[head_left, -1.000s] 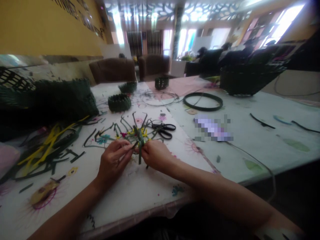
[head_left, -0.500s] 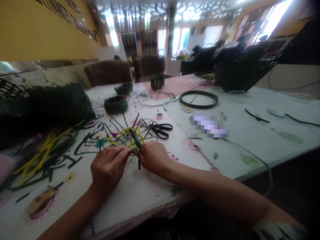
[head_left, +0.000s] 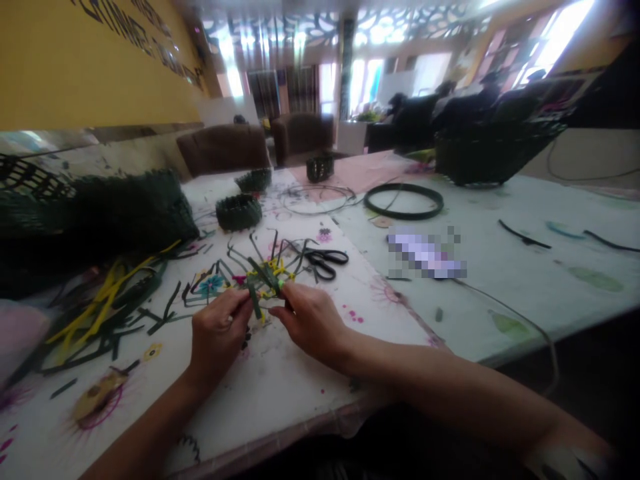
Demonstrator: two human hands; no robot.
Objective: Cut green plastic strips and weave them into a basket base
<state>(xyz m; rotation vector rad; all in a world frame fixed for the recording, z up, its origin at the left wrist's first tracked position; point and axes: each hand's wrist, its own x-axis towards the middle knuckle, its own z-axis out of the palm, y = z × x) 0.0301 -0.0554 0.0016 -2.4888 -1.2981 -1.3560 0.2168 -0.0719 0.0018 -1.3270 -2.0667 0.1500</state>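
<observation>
A small woven piece of dark green and yellow strips point(head_left: 273, 272) lies in front of me, its loose green ends fanning out over the table. My left hand point(head_left: 219, 331) is closed in a pinch at its near left side, on a flat green strip point(head_left: 255, 297). At the near right edge, my right hand point(head_left: 313, 321) grips the woven piece between thumb and bent fingers; a bright green bit shows at the fingertips. The exact hold of both hands is partly hidden. Black-handled scissors point(head_left: 327, 261) rest just beyond my right hand, blades among the strip ends.
Loose green and yellow strips point(head_left: 95, 313) are heaped at left, near a large dark woven basket point(head_left: 135, 207). Small green baskets point(head_left: 239, 212) and a coiled ring point(head_left: 404, 201) stand farther back. A blurred-out purple object point(head_left: 425, 253) with a cable and a large basket point(head_left: 493, 153) are at right.
My hands have moved apart a little, and my left hand now pinches a strip left of the earlier one. The strip that hung down between the hands has shifted left. The view has turned slightly.
</observation>
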